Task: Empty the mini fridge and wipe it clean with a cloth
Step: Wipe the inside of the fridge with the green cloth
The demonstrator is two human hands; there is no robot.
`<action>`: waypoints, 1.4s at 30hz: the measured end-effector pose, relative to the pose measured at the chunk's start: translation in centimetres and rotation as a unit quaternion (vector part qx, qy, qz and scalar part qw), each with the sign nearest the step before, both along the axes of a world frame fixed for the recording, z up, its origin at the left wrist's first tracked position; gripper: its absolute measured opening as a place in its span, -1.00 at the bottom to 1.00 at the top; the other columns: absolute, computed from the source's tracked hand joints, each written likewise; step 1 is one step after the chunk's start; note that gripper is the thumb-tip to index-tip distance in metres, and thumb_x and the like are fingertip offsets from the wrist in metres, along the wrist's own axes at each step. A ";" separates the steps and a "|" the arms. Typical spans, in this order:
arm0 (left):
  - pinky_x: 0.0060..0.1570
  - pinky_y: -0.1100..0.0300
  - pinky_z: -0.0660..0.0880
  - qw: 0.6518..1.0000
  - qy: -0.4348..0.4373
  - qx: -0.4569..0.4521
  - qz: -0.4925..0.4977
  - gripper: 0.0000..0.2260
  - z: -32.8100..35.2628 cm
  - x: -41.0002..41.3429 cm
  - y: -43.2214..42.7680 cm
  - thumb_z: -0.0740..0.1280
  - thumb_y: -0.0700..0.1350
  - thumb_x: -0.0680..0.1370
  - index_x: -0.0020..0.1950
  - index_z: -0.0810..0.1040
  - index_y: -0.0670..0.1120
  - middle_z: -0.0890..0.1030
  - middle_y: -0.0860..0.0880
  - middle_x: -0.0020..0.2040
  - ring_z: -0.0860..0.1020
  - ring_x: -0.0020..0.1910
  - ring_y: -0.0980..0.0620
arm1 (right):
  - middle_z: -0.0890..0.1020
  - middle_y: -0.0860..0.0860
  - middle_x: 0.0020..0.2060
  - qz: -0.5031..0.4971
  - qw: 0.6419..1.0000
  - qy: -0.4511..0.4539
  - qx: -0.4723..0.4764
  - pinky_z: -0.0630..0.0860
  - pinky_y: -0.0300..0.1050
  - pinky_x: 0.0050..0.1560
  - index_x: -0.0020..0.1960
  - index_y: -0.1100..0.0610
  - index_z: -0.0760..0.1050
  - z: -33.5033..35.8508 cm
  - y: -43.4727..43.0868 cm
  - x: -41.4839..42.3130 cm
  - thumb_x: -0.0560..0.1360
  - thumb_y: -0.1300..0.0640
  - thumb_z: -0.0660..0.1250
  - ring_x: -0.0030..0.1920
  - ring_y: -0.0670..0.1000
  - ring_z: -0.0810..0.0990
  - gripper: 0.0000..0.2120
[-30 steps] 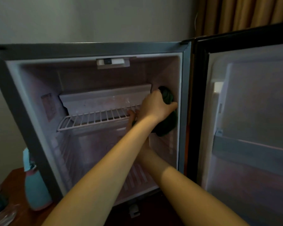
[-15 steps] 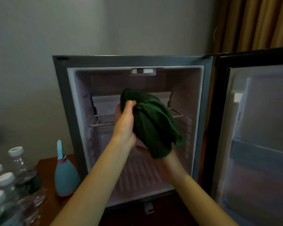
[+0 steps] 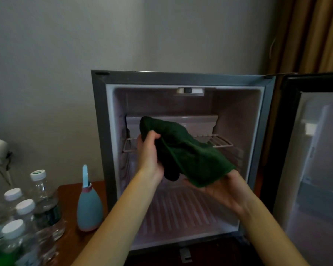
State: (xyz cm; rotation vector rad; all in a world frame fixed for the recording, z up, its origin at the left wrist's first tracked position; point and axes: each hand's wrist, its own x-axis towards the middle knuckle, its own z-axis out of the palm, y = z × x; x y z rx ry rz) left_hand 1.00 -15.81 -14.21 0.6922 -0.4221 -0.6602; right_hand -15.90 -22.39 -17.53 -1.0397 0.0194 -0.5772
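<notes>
The mini fridge (image 3: 101, 131) stands open in the middle of the view, its inside bare apart from a wire shelf (image 3: 222, 141) and a white box at the back. A dark green cloth (image 3: 188, 154) hangs in front of the opening. My left hand (image 3: 149, 158) grips the cloth's upper left part, fingers curled round it. Under the cloth's lower right corner my right hand (image 3: 222, 191) lies palm up with fingers fairly straight, the cloth resting on them.
The fridge door (image 3: 315, 169) swings open on the right. On the brown table (image 3: 69, 192) to the left stand several clear water bottles (image 3: 40, 191) with white caps and a pale blue squeeze bottle (image 3: 88, 210). A curtain (image 3: 311, 31) hangs at the upper right.
Both hands and the cloth came out of the fridge's right inner wall to in front of the opening. The cloth spread wider, and my right hand moved out to its lower right corner.
</notes>
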 end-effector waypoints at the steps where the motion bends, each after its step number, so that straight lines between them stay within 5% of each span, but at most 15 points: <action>1: -0.09 -0.01 0.58 0.999 -0.033 0.022 0.025 -0.61 0.0 0.0 -0.4 0.35 -0.15 0.46 0.28 0.44 -0.07 0.59 -0.18 0.12 0.60 0.06 -0.17 | 0.58 0.11 0.23 -0.029 1.000 0.009 -0.002 0.51 0.22 0.15 0.26 0.05 0.53 0.0 0.4 0.0 0.44 0.02 0.34 0.18 0.18 0.59 -0.60; 7: 0.02 0.02 0.58 0.969 -0.170 0.155 -0.090 -0.48 0.5 -1.4 -4.0 0.42 0.02 0.48 0.32 0.36 -0.19 0.57 -0.20 0.20 0.61 0.08 -0.10 | 0.68 0.09 0.01 -0.217 0.963 -0.126 0.093 0.62 -0.10 -0.04 -0.02 0.10 0.67 4.1 0.9 0.7 0.47 0.01 0.22 0.02 0.05 0.66 -0.72; 10: -0.01 0.06 0.59 0.948 -0.222 0.193 -0.120 -0.54 3.1 -1.4 -6.9 0.38 0.06 0.47 0.27 0.46 -0.16 0.55 -0.17 0.22 0.60 0.07 -0.08 | 0.65 0.13 0.04 -0.308 0.947 -0.062 0.069 0.61 -0.06 0.01 0.10 0.18 0.55 8.2 -2.8 2.0 0.55 0.12 0.24 0.04 0.09 0.64 -0.79; 14: -0.43 0.16 0.58 0.922 -0.273 0.246 -0.127 -0.79 5.6 -0.4 -8.1 0.23 -0.25 0.60 0.20 0.49 -0.29 0.58 -0.19 -0.05 0.56 -0.25 -0.03 | 0.60 0.20 0.06 -0.340 0.934 0.099 -0.047 0.61 -0.16 -0.14 0.07 0.25 0.52 11.8 -7.8 4.7 0.51 0.28 0.29 -0.06 0.08 0.61 -0.85; 16: -0.39 0.11 0.61 0.912 -0.310 0.254 -0.089 -0.82 5.4 0.3 -8.1 0.26 -0.30 0.58 0.15 0.49 -0.33 0.56 -0.22 -0.09 0.55 -0.29 -0.06 | 0.60 0.24 0.13 -0.422 0.829 0.240 -0.277 0.55 -0.04 0.00 0.08 0.28 0.54 11.5 -9.9 6.1 0.50 0.19 0.35 0.01 0.15 0.60 -0.80; 17: -0.31 0.04 0.63 0.898 -0.348 0.264 -0.057 -0.89 5.0 0.7 -8.0 0.28 -0.29 0.56 0.05 0.52 -0.30 0.57 -0.19 -0.17 0.55 -0.32 -0.08 | 0.60 0.23 0.13 -0.465 0.718 0.319 -0.407 0.49 -0.01 0.06 0.10 0.28 0.55 11.1 -10.5 6.5 0.49 0.09 0.37 0.07 0.19 0.58 -0.71; 19: -0.09 0.09 0.58 0.824 -0.475 0.306 0.038 -0.96 4.2 1.9 -7.3 0.30 -0.23 0.54 -0.06 0.54 -0.17 0.58 -0.12 -0.21 0.56 -0.26 -0.08 | 0.59 0.24 0.12 -0.524 0.515 0.391 -0.554 0.35 0.02 0.16 0.16 0.28 0.52 10.3 -10.8 7.0 0.46 -0.07 0.38 0.17 0.25 0.49 -0.54; 20: -0.06 0.20 0.50 0.778 -0.531 0.324 0.091 -0.93 3.5 2.7 -6.8 0.30 -0.21 0.53 -0.02 0.55 -0.15 0.58 -0.10 -0.10 0.56 -0.16 -0.08 | 0.55 0.26 0.13 -0.541 0.475 0.387 -0.576 0.29 0.05 0.20 0.20 0.31 0.46 9.9 -10.7 7.2 0.44 -0.08 0.40 0.19 0.27 0.43 -0.47; 23: 0.06 0.14 0.43 0.682 -0.610 0.344 0.209 -0.81 1.5 4.7 -4.7 0.25 -0.20 0.55 0.14 0.54 -0.14 0.49 -0.16 0.15 0.50 0.11 -0.13 | 0.35 0.33 0.25 -0.564 0.514 0.317 -0.563 0.33 0.09 0.21 0.33 0.40 0.23 9.3 -10.2 8.1 0.33 0.05 0.53 0.19 0.35 0.39 -0.22; 26: 0.05 0.00 0.44 0.641 -0.643 0.324 0.266 -0.81 0.6 4.5 -3.7 0.22 -0.21 0.55 0.13 0.54 -0.14 0.50 -0.15 0.11 0.44 0.14 -0.15 | 0.33 0.31 0.31 -0.539 0.541 0.337 -0.550 0.43 0.09 0.14 0.44 0.38 0.04 10.3 -10.8 8.6 0.25 0.04 0.60 0.20 0.33 0.45 0.03; 30: -0.05 -0.02 0.42 0.603 -0.670 0.297 0.315 -0.83 0.2 4.0 -3.6 0.23 -0.24 0.54 0.08 0.56 -0.15 0.52 -0.15 0.04 0.45 0.09 -0.15 | 0.27 0.25 0.40 -0.487 0.478 0.404 -0.609 0.41 0.15 0.27 0.52 0.20 -0.01 11.4 -12.8 9.6 0.28 -0.14 0.53 0.32 0.32 0.33 0.06; 32: -0.06 -0.04 0.43 0.581 -0.681 0.293 0.336 -0.83 0.1 4.0 -3.3 0.24 -0.24 0.52 0.06 0.57 -0.15 0.53 -0.15 0.01 0.47 0.05 -0.17 | 0.29 0.21 0.42 -0.410 0.420 0.443 -0.677 0.32 0.12 0.35 0.51 0.11 0.12 11.9 -13.3 10.0 0.36 -0.17 0.43 0.36 0.29 0.29 -0.12; 36: -0.05 -0.05 0.41 0.515 -0.705 0.318 0.369 -0.82 -0.7 4.3 -2.1 0.24 -0.21 0.50 0.04 0.59 -0.12 0.55 -0.12 -0.01 0.48 0.02 -0.16 | 0.54 0.21 0.21 -0.273 0.419 0.515 -0.696 0.44 -0.08 0.09 0.29 0.20 0.45 14.0 -11.7 9.5 0.46 0.07 0.38 0.17 0.20 0.53 -0.56; 40: -0.15 -0.01 0.39 0.455 -0.715 0.345 0.404 -0.74 -2.1 4.9 -0.9 0.14 -0.10 0.51 -0.08 0.61 -0.12 0.54 -0.11 -0.13 0.50 -0.12 -0.13 | 0.50 0.28 0.20 -0.437 0.328 0.466 -0.696 0.48 0.04 0.07 0.27 0.29 0.44 12.9 -10.6 10.3 0.51 0.20 0.31 0.16 0.27 0.51 -0.64; 42: -0.18 0.00 0.40 0.437 -0.725 0.339 0.411 -0.68 -2.6 4.9 -0.7 0.07 -0.06 0.51 -0.11 0.61 -0.11 0.53 -0.09 -0.17 0.49 -0.15 -0.11 | 0.35 0.33 0.30 -0.497 0.322 0.437 -0.677 0.48 0.11 0.07 0.41 0.29 0.27 11.7 -10.9 10.8 0.49 0.17 0.34 0.17 0.33 0.44 -0.46</action>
